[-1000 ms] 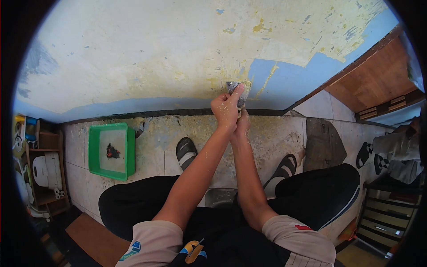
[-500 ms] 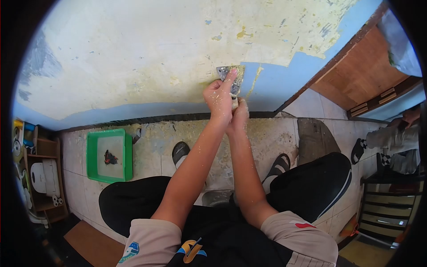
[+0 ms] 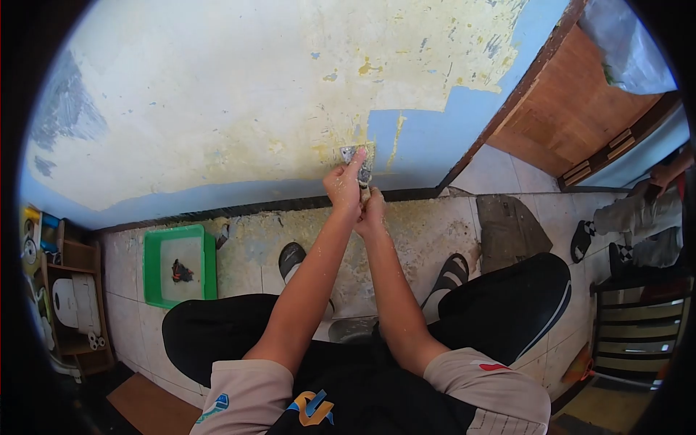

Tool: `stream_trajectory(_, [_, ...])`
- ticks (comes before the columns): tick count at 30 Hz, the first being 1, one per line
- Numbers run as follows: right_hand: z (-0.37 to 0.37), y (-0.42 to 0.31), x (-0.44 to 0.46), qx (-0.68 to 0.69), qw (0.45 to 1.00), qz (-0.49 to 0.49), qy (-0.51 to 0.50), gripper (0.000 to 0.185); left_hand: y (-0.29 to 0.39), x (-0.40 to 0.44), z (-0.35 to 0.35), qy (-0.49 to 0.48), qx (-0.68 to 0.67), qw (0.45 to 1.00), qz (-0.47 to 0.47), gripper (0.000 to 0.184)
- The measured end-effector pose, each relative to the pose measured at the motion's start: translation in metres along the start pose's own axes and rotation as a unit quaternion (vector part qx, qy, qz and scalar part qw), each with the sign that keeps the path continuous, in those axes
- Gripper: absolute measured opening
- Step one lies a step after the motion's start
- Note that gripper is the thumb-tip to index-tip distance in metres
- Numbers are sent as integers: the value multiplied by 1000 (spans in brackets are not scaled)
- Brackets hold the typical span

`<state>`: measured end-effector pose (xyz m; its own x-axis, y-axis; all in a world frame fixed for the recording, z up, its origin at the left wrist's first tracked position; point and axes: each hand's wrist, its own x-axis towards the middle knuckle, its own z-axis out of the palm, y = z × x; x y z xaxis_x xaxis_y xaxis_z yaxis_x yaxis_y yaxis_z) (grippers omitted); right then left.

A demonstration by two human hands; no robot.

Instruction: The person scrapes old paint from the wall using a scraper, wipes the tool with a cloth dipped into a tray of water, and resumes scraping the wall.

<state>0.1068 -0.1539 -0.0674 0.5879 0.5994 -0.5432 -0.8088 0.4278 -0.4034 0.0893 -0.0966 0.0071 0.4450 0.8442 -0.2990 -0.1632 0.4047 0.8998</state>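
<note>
A metal scraper point(image 3: 365, 172) flecked with paint has its wide blade against the wall point(image 3: 217, 94), near the edge where pale yellow meets blue. My left hand point(image 3: 342, 185) is closed on the scraper, its thumb lying along the blade. Just below and to the right, my right hand point(image 3: 372, 208) is wrapped round the handle, most of which is hidden. Bits of paint cling to both hands and forearms. Around the blade the wall shows scratched, yellowish patches, and a thin yellow streak crosses the blue to the right.
A green basin point(image 3: 210, 268) with a dark object stands on the floor at left, beside a shelf point(image 3: 76, 257). A dark cloth point(image 3: 511, 232) lies right of my feet. Further right are a wooden panel point(image 3: 573, 109), a slatted rack point(image 3: 638, 333) and another person's legs point(image 3: 631, 228).
The scraper and both my hands first rose along the wall, then came back down toward its base. The view has shifted, showing more of the right side.
</note>
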Motion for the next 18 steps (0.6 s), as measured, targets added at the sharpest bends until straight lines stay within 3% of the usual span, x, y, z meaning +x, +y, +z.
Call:
stream_trajectory(4, [10,-3,-8,-10,998,-20,53,27,3,-4,4,23,0,1000,3,48])
stream_trajectory(10, [9,-8,-9,-16,997,-10,76,27,20,-13,6,21,5,999,-46,46])
stream_trajectory(13, [12,-4,1,-5,996,0,88,28,14,-8,7,12,-11,1000,-15,36])
stream_trajectory(18, [43,-21,-16,16,997,-40,58,28,47,-17,21,-7,-19,1000,5,40])
